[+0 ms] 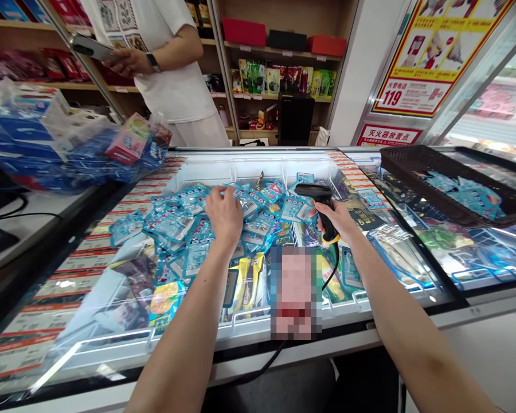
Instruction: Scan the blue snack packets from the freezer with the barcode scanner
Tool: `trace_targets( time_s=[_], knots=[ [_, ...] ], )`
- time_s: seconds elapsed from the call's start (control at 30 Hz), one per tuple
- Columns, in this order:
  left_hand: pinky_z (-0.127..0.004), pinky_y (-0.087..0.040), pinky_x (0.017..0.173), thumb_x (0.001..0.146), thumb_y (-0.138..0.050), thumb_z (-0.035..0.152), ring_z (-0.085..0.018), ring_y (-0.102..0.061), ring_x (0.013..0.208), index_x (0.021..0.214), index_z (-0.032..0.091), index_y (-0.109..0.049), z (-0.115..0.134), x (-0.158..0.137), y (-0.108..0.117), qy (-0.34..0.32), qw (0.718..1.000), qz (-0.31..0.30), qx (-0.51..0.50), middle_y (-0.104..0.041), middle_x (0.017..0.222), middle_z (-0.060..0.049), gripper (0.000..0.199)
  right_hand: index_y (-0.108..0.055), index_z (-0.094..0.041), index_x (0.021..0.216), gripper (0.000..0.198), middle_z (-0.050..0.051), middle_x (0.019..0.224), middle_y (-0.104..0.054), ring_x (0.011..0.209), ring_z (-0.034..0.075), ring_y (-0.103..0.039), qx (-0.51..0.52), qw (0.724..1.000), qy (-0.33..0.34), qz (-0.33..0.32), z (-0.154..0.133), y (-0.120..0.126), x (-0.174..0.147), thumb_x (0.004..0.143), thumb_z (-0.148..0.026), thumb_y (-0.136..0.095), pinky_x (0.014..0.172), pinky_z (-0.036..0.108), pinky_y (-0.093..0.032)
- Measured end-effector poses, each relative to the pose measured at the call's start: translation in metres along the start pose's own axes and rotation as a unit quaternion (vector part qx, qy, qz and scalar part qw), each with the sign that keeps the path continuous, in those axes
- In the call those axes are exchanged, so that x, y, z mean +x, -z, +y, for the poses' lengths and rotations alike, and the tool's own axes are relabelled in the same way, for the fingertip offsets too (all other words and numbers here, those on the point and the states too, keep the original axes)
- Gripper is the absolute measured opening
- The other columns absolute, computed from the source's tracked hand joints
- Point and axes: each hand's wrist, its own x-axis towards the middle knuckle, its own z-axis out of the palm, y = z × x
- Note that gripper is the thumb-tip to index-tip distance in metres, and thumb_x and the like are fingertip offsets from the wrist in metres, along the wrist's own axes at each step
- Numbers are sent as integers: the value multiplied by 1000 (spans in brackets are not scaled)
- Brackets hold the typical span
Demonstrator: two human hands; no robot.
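Observation:
Over a heap of small blue packets (172,223) on the glass freezer top, my left hand (224,215) has its fingers curled down and closed. Its fingertips are among the packets, and what they hold, if anything, is hidden. My right hand (336,221) is wrapped round the handle of a black barcode scanner (313,190) with a yellow trim. The scanner's head points left, above the right side of the heap. Just under it lies a blue packet (295,210), close to my right fingers; whether they touch it I cannot tell. A black cable (336,267) hangs from the handle.
A blurred-out patch (296,292) covers something at the front edge. A dark basket (451,183) with blue packets stands at right. Plastic-wrapped boxes (34,132) sit at left. Behind the freezer, a person (172,74) holds a phone (90,47) before stocked shelves.

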Motion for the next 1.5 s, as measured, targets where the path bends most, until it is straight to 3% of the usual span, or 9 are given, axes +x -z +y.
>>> trace_targets(
  time_s=[0.17,0.23,0.33,0.53,0.8,0.97,1.03,1.13,1.5],
  knots=[
    [-46,-39,96,92,-45,39,-31,-55,111,109,20,-68,39,-1,-13,-89,990,-107,-7,-65,115,-12,34,-61,-17,91,42,7,85,-72,42,11,-56,-1,1000,7,-10,5,4,2,74,-55,-70,35,24,-44],
    [-44,-40,94,91,-46,46,-31,-56,109,106,20,-69,52,-1,-24,-94,983,-160,-9,-66,112,-12,38,-60,-18,91,42,7,86,-71,42,11,-56,-5,1000,13,-16,5,5,2,75,-55,-69,35,24,-44],
    [-46,-39,94,89,-44,57,-33,-56,108,104,18,-71,64,-3,-39,-85,978,-188,22,-67,109,-14,49,-59,-18,92,41,6,84,-71,43,11,-57,-3,1000,20,-22,4,5,1,75,-54,-69,36,24,-45],
    [-50,-35,96,83,-46,67,-36,-54,110,104,18,-70,73,-12,-56,-66,981,-169,67,-64,110,-17,59,-58,-18,91,39,6,83,-71,42,11,-56,-7,1000,16,-24,1,4,0,77,-53,-68,35,25,-45],
    [-47,-37,93,79,-62,56,-34,-60,103,90,18,-62,62,-10,-62,-51,983,-176,-8,-67,100,-14,39,-58,-19,90,40,7,87,-72,43,12,-56,-19,999,10,-32,1,3,-1,76,-55,-68,35,25,-44],
    [-39,-43,80,81,-63,43,-26,-63,78,107,19,-50,53,-14,-50,16,982,-142,-127,-61,76,-3,38,-59,-18,94,41,7,87,-71,43,11,-56,-20,999,14,-40,1,2,-2,76,-55,-69,36,25,-44],
    [-35,-44,75,83,-62,39,-24,-62,79,114,19,-47,48,-14,-46,49,975,-108,-189,-62,81,-4,41,-60,-18,95,41,7,88,-71,43,11,-55,-18,998,20,-49,1,2,-3,77,-54,-68,36,26,-44],
    [-34,-45,76,87,-56,34,-23,-62,86,120,19,-46,42,-13,-44,47,964,-70,-251,-63,92,-7,38,-61,-17,96,41,7,87,-71,42,11,-56,-23,998,28,-59,-1,1,-5,78,-53,-68,37,26,-44],
    [-29,-38,61,87,-57,35,-15,-50,63,94,20,-49,37,-11,-47,72,956,-29,-285,-48,70,1,19,-62,-18,92,39,8,88,-72,43,12,-56,-65,993,25,-93,-6,-4,-11,79,-55,-67,36,26,-43]
  ],
)
